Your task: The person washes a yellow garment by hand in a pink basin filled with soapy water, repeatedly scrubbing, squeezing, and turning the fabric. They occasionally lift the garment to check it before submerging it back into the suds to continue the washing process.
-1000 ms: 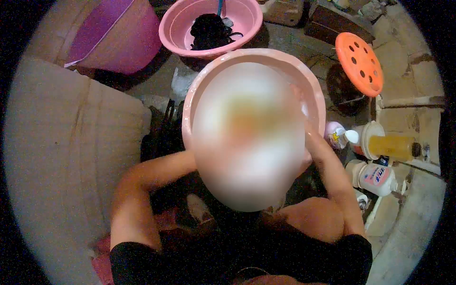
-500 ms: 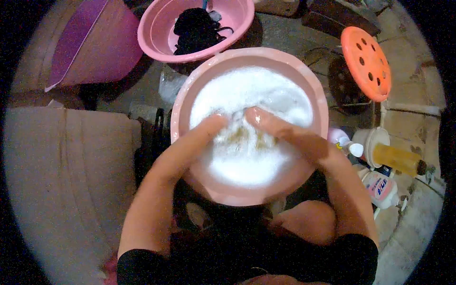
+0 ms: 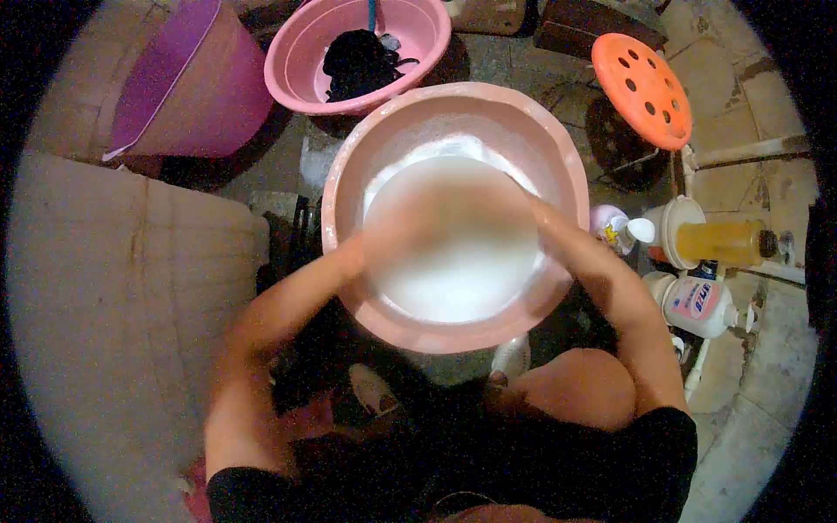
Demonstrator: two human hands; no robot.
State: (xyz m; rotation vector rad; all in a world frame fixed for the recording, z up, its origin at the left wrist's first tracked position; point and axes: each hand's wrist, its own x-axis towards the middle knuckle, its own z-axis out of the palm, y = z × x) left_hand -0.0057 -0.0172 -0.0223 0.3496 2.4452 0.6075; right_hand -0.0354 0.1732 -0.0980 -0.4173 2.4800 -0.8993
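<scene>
A large pink basin (image 3: 453, 98) full of white soapy foam stands on the floor in front of my knees. Both my arms reach into it. My left hand (image 3: 356, 254) enters over the left rim and my right hand (image 3: 551, 228) over the right rim. Past the wrists, the fingers and whatever they touch are lost in a blurred patch over the foam, so I cannot tell what either hand holds.
A smaller pink basin (image 3: 281, 63) with dark clothes (image 3: 357, 52) sits behind. A purple bucket (image 3: 192, 87) stands far left, an orange stool (image 3: 641, 78) far right. A yellow-liquid bottle (image 3: 719, 242), white detergent bottle (image 3: 697, 305) and small pink bottle (image 3: 610, 228) stand at right. A grey slab (image 3: 113, 305) lies left.
Half a second ago both hands were plainly visible pressing into the foam around a brownish patch. Now they sit lower and nearer me in the basin, blurred. The view shifted slightly.
</scene>
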